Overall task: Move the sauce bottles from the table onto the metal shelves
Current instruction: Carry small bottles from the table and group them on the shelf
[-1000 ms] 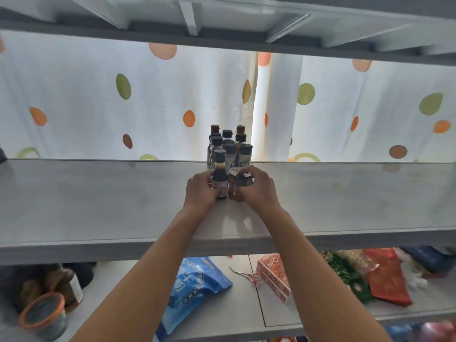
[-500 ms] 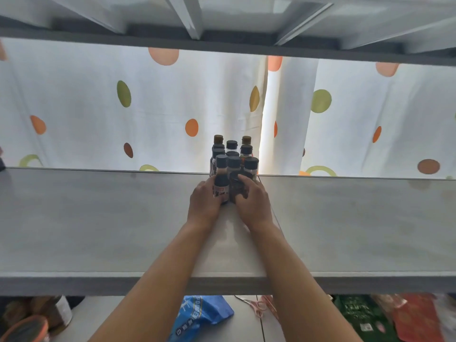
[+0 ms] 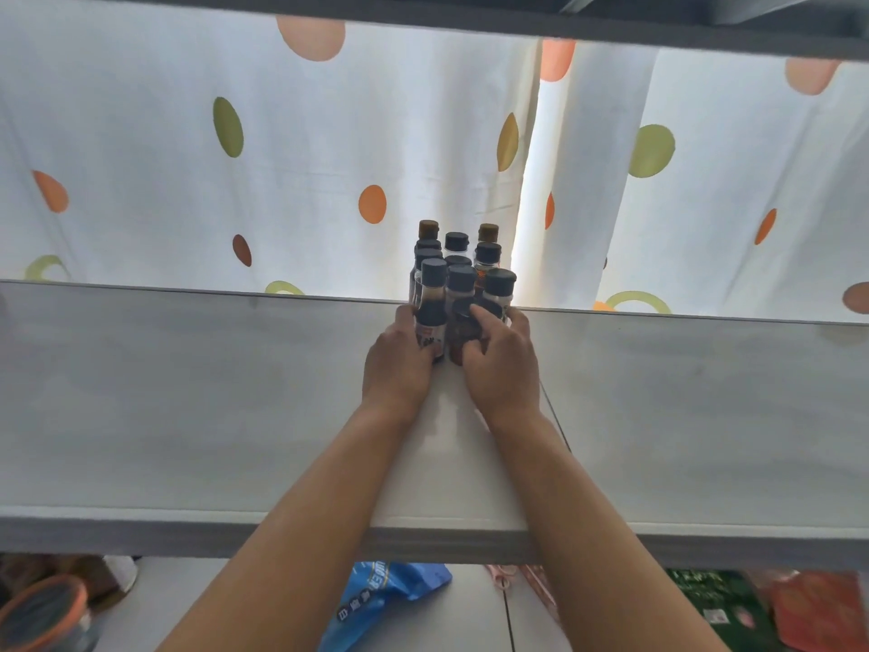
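- We see the sauce bottles (image 3: 458,270) standing upright in a tight cluster of close rows near the back edge of the metal shelf (image 3: 188,392), roughly at its middle.
- Most carry dark caps; the two at the rear corners carry brown caps (image 3: 428,229).
- We note a front-left bottle (image 3: 430,317) with dark contents, a narrow neck and a pale label, touching its neighbours.
- Beside it on the right stands a shorter, brownish front-right bottle (image 3: 463,334), its cap lower than the others.
- We cannot count the cluster exactly, since the front rows hide those behind.
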`<action>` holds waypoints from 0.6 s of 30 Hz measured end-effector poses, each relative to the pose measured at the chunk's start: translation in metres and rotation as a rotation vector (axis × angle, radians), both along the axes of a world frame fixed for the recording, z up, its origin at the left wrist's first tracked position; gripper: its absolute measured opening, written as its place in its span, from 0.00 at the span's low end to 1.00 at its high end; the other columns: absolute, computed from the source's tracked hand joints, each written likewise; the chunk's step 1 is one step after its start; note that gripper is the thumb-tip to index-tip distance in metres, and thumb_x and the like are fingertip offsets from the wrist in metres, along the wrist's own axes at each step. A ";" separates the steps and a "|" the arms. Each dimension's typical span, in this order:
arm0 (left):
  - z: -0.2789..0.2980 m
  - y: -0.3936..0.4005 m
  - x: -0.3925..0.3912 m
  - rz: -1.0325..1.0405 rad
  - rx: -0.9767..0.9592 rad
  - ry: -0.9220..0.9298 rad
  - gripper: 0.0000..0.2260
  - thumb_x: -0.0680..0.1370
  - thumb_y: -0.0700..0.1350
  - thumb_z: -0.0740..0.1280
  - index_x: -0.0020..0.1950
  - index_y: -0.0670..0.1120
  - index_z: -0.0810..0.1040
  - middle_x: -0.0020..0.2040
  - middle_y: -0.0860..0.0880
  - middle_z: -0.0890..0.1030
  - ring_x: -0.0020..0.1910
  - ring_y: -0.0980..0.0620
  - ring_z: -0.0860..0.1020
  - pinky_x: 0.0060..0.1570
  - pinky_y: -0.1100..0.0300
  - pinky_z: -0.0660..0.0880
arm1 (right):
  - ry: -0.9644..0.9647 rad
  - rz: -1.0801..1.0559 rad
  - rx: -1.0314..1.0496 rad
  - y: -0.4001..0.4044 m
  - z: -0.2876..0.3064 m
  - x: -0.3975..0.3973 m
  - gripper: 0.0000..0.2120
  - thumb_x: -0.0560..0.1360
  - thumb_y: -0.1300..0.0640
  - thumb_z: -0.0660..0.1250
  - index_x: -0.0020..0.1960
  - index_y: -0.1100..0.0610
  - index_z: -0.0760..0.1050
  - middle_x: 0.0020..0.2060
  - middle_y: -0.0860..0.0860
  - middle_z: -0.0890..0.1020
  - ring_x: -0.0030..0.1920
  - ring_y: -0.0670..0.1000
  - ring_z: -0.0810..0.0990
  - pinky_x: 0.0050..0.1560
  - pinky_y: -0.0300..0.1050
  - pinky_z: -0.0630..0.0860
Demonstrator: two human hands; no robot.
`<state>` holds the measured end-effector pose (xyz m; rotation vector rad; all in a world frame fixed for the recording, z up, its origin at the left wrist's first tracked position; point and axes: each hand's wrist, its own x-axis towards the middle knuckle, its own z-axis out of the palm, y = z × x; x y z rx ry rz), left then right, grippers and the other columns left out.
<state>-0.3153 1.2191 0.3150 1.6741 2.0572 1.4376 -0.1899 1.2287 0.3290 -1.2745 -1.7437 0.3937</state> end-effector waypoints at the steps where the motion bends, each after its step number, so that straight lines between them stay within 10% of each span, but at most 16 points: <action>1: 0.000 0.000 0.000 0.005 -0.006 0.007 0.16 0.74 0.45 0.70 0.60 0.47 0.71 0.52 0.46 0.82 0.49 0.43 0.80 0.49 0.49 0.76 | 0.001 -0.001 0.000 0.000 0.000 0.000 0.25 0.75 0.63 0.62 0.71 0.51 0.73 0.72 0.55 0.68 0.66 0.56 0.74 0.63 0.47 0.71; 11: 0.000 -0.002 0.001 0.026 -0.016 -0.002 0.17 0.74 0.47 0.70 0.60 0.44 0.73 0.54 0.46 0.81 0.51 0.45 0.80 0.46 0.57 0.73 | -0.125 -0.059 0.096 -0.006 0.004 0.004 0.30 0.72 0.63 0.64 0.74 0.51 0.69 0.76 0.56 0.63 0.75 0.57 0.64 0.73 0.50 0.60; 18: 0.010 -0.043 0.000 0.313 -0.048 0.132 0.21 0.76 0.41 0.68 0.69 0.41 0.71 0.66 0.44 0.75 0.66 0.45 0.71 0.64 0.54 0.69 | -0.206 0.072 0.340 -0.034 0.008 0.001 0.29 0.71 0.64 0.67 0.71 0.54 0.72 0.74 0.59 0.67 0.74 0.61 0.65 0.74 0.57 0.61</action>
